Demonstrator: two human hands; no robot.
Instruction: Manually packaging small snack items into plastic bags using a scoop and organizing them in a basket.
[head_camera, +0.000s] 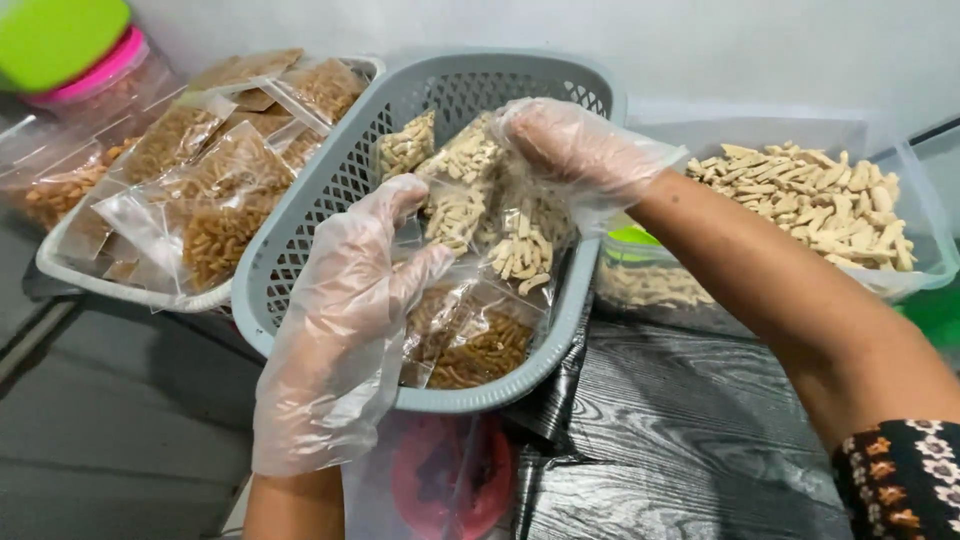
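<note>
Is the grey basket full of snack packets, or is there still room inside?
Partly full. The grey basket holds clear snack packets along its floor, and its mesh walls show bare above them.

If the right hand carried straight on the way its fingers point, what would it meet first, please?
The right hand points down-left into the grey basket, so it would probably press first into the clear bags of pale snack sticks under its fingertips; depth is hard to judge.

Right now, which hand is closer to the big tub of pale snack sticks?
Right. The right hand is in the grey basket beside the tub of pale sticks; the left hand is farther away, at the basket's near side.
</note>
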